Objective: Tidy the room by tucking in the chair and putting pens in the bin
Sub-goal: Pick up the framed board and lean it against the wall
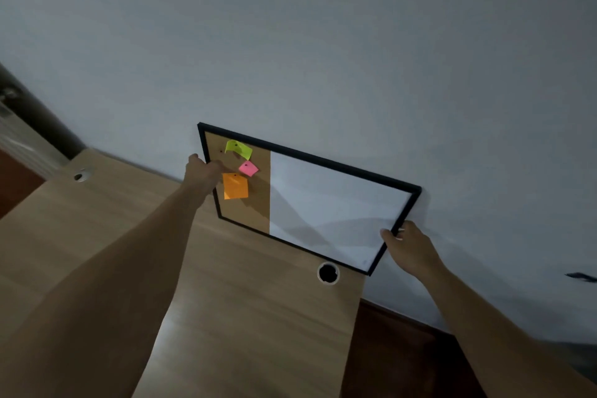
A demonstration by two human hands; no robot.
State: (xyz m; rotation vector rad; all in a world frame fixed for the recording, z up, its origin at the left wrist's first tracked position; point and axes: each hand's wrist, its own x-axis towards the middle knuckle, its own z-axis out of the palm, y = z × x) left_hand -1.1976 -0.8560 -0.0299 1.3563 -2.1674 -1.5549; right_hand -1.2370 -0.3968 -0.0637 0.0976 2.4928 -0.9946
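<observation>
1. Both hands on a framed board (323, 210) leaning against the wall (290, 42), centre of frame, bottom edge resting on the table (242, 300).
2. Left hand (202, 173) at the board's left edge, mid-height; fingers curled around the black frame beside the cork strip. Right hand (410, 247) at the right edge, low; fingers pinching the frame, thumb on the front face.
3. Cork strip carrying three sticky notes: green (238, 149), pink (248, 168), orange (235, 186). Remainder plain white.
4. Board's long axis running upper left to lower right across the frame, tilted in view.
5. Task's things: no chair, no pens, no bin visible anywhere in frame. Direction from the fingers cannot be told; neither hand nearer.
6. Judgement: board handling a side step of tidying; chair and pens not yet dealt with as far as visible here.
7. Edges and room: table's right edge ends just below the board's lower right corner, dark floor (403, 359) beyond. Cable hole (328, 273) close under the board's bottom edge; second hole (79, 176) at left. Table top otherwise bare, open for sliding the board leftwards.
8. Risk, judged: lower right corner slipping off the table edge if shifted right.
</observation>
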